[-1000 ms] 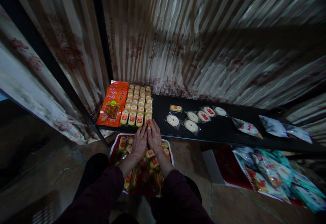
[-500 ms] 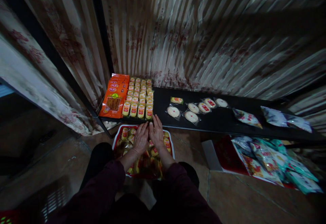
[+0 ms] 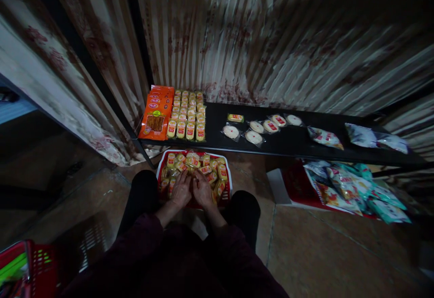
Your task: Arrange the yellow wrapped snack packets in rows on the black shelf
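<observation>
Before a black shelf (image 3: 217, 128) with neat rows of yellow packets (image 3: 186, 116), the person's left hand (image 3: 181, 190) and right hand (image 3: 202, 190) lie half-curled among wrapped cakes (image 3: 205, 170) in the red basket (image 3: 229, 171), though whether either grips one cannot be told.

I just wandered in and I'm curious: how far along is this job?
Looks done: rows of yellow packets on the black shelf, beside the orange bags. In hand: the left hand and right hand are among jumbled packs in the basket; whether they grip any is unclear. Apparently left: the basket's many jumbled packs, with bare shelf beside the rows.
</observation>
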A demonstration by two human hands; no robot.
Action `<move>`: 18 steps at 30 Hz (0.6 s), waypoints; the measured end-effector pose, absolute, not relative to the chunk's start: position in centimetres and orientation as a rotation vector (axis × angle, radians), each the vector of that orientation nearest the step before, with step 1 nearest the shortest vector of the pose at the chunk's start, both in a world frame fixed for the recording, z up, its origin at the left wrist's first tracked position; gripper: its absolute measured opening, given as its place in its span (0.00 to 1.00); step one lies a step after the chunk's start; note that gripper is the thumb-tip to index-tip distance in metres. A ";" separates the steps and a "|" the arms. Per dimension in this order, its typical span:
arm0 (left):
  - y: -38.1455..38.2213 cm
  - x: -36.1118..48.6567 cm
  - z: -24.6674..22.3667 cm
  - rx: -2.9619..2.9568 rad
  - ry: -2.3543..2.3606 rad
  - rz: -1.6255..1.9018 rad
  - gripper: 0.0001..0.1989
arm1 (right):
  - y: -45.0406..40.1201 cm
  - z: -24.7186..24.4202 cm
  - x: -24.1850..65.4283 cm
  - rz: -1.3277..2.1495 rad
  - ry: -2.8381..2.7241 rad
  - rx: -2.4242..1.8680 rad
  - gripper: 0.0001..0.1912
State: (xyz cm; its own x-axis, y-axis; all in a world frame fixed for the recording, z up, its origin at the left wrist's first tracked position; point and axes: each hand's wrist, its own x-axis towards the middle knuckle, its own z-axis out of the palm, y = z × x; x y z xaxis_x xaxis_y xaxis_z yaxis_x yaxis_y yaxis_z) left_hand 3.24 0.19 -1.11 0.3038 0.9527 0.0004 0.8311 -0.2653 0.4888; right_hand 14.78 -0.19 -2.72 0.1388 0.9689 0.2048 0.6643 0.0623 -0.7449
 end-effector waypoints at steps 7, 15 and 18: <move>-5.4 1.7 -2.1 2.162 1.911 0.447 0.26 | -5.4 -4.1 13.3 0.481 -1.622 -1.702 0.23; -7.5 0.8 -4.5 2.108 1.910 0.381 0.29 | -7.6 -4.4 12.7 0.556 -1.701 -1.773 0.25; -6.9 0.9 -4.4 2.122 1.858 0.416 0.29 | -7.3 -5.3 12.9 0.586 -1.688 -1.713 0.25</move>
